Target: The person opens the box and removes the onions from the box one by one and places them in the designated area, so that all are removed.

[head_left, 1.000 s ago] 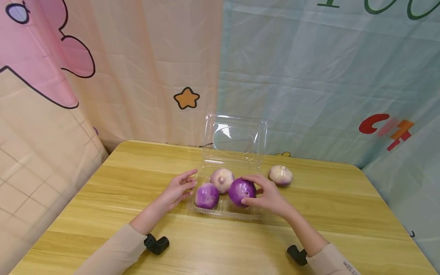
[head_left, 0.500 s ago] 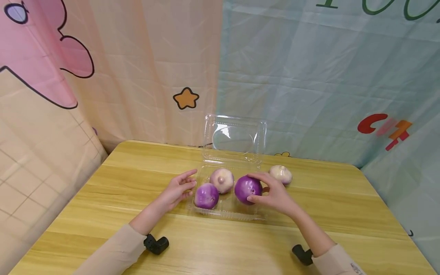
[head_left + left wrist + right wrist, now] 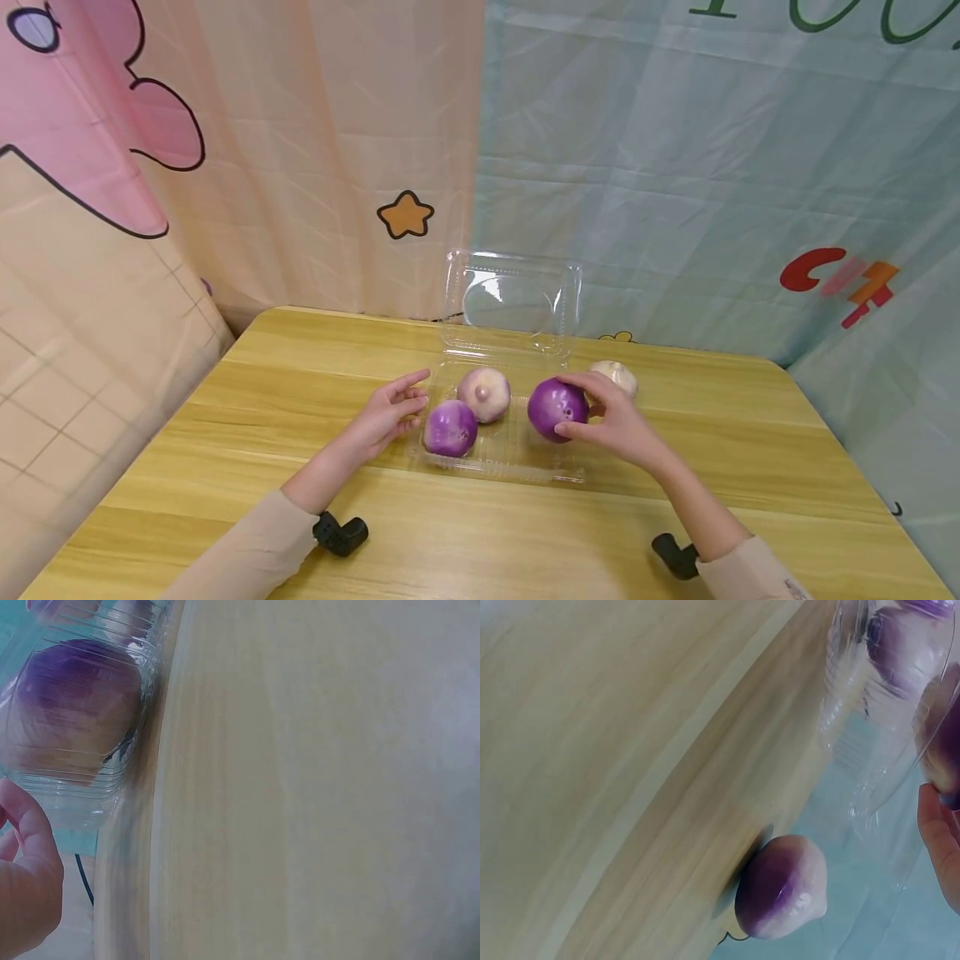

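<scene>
My right hand (image 3: pixel 611 421) grips a glossy purple turnip (image 3: pixel 557 410) between thumb and fingers, above the right part of a clear plastic clamshell box (image 3: pixel 517 471). Inside the box are a white-and-purple turnip (image 3: pixel 483 394) at the back and a mostly purple turnip (image 3: pixel 451 428) at front left. My left hand (image 3: pixel 384 418) is at the box's left side, fingers loosely spread; contact with the wall is hard to tell. A fourth turnip (image 3: pixel 781 887), white with a purple end, lies on the table outside the box, partly behind my right hand in the head view.
The box's clear lid (image 3: pixel 512 304) stands raised at the back, near the hanging printed curtain (image 3: pixel 675 167). Wooden table (image 3: pixel 480 542) surface extends around the box. A black device (image 3: pixel 341 534) sits at my left wrist, another black device (image 3: pixel 675 557) at my right.
My right hand has moved to the right with the purple turnip, away from the two turnips in the box. My left hand has stayed in place.
</scene>
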The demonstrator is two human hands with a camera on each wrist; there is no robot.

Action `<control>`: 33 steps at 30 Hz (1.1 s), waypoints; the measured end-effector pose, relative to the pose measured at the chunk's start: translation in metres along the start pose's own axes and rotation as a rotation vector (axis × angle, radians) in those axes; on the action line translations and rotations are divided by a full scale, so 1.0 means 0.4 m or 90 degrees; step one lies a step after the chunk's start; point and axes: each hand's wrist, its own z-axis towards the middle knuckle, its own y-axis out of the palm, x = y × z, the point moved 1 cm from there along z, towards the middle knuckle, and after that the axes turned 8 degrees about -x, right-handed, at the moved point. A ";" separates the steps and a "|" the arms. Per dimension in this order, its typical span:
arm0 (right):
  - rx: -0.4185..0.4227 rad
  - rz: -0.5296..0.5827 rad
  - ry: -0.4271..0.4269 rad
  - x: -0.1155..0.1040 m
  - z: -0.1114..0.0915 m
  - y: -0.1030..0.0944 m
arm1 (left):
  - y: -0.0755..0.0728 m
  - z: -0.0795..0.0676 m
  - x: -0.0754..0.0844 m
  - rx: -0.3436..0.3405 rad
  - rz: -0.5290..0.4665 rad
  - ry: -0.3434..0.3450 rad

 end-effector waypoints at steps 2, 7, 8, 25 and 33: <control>0.003 0.003 0.005 0.002 -0.003 -0.006 | -0.001 0.001 -0.001 -0.001 -0.001 0.001; 0.012 0.006 0.006 0.005 -0.009 -0.021 | -0.003 0.001 -0.001 -0.003 -0.001 0.007; 0.013 0.005 0.008 0.006 -0.010 -0.024 | -0.003 0.001 0.000 -0.004 -0.001 0.008; 0.028 -0.025 0.009 0.019 -0.040 -0.080 | 0.000 -0.001 0.001 -0.009 -0.002 0.008; 0.043 -0.057 0.032 0.031 -0.062 -0.111 | -0.001 -0.002 0.002 -0.009 0.002 0.008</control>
